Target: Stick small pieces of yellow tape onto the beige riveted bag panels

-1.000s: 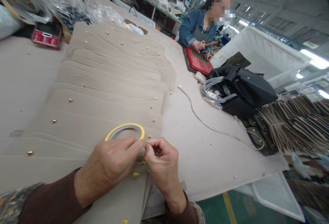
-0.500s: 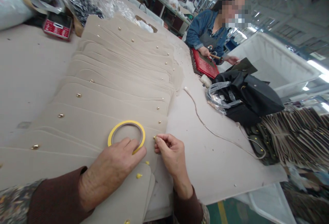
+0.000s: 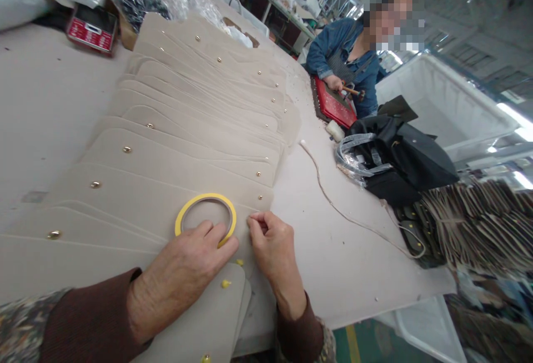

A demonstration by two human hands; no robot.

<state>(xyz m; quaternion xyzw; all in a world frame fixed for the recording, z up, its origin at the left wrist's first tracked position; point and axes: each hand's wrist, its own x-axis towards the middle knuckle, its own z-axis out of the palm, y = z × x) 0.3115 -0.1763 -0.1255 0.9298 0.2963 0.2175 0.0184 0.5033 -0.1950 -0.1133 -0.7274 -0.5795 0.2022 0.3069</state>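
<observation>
My left hand holds a thin roll of yellow tape, its fingers curled over the near side of the ring. Beneath it lie overlapping beige panels, with gold metal snaps near their edges. My right hand is closed in a pinch at the right edge of one panel; what its fingertips hold is hidden. By my left wrist, a nearer panel has small bits of yellow tape over its fittings.
Across the table a co-worker holds a hammer over a red board. A black bag and stacked dark pieces stand on the right. A cord crosses the table. A red-and-black device sits at the back left.
My right hand has shifted slightly up and left, and the yellow bit at its fingertips no longer shows. My left hand stays on the tape roll. The co-worker's other hand has left the dark sheet.
</observation>
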